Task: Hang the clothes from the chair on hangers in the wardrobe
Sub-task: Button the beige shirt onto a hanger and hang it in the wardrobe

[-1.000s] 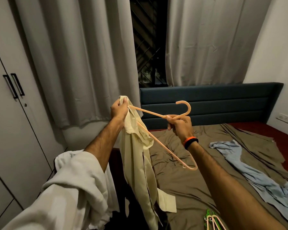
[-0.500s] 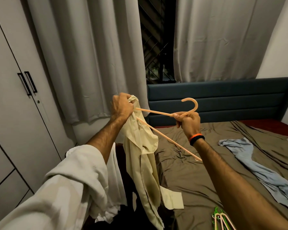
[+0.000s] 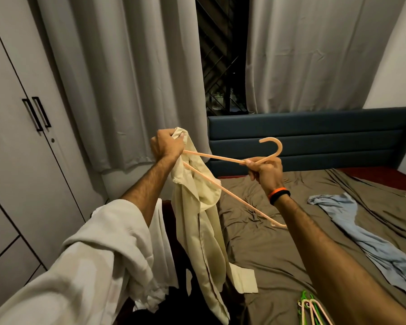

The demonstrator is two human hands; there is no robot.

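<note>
grey curtains (image 3: 117,73) | dark window gap (image 3: 220,55) | blue headboard (image 3: 314,132) | brown bedsheet (image 3: 279,242)

Closed wardrobe doors (image 3: 21,141) bar the left; open air lies ahead above the bed (image 3: 267,242), curtains (image 3: 127,78) behind.

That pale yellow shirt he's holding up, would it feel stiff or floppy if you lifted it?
Probably floppy: the pale yellow shirt hangs in loose folds straight down from the left hand that grips its top. Likely light too, since that one bunched grip carries it. It seems apt to slide off the thin peach plastic hanger, whose smooth arm is only partly inside it; the right hand grips the hanger's neck.
</note>
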